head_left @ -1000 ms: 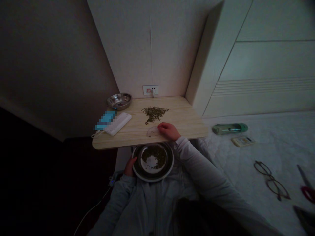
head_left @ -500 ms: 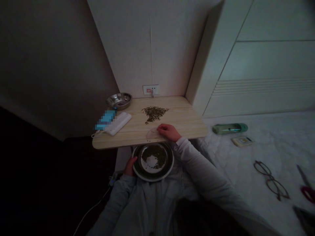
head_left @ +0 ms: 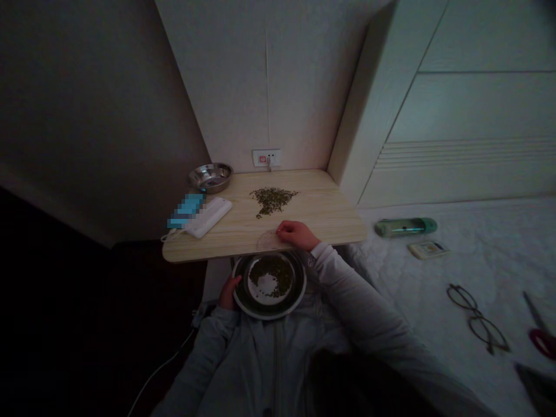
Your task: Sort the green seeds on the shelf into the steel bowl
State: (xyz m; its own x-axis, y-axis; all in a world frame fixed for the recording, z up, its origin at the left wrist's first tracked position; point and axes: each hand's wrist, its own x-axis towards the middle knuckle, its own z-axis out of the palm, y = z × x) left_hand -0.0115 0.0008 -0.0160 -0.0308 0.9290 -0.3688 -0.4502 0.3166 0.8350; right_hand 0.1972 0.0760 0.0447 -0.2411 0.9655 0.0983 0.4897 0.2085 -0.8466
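Observation:
My left hand (head_left: pixel 228 292) grips the left rim of a metal bowl (head_left: pixel 269 314) held in my lap, just under the table's front edge. Small dark green grains (head_left: pixel 280 272) lie in a curve inside the bowl, leaving part of its pale bottom bare. Over the front of the table, my right hand (head_left: pixel 297 234) pinches a thin, clear, rounded plastic piece (head_left: pixel 266 240) that lies at the board's near edge. Farther back on the wood spreads a loose pile of the same kind of grains (head_left: pixel 273 200).
On the light wooden table (head_left: pixel 321 214) stand a second metal bowl (head_left: pixel 211 178), a white power strip (head_left: pixel 209 217) and a blurred-out blue screen (head_left: pixel 186 209). A green bottle (head_left: pixel 405 227), a phone-like object (head_left: pixel 428 249), glasses (head_left: pixel 478 317) and scissors (head_left: pixel 541 330) lie on the bed.
My right hand and the clear plastic piece have slid slightly toward the table's front edge. My left hand stays on the bowl.

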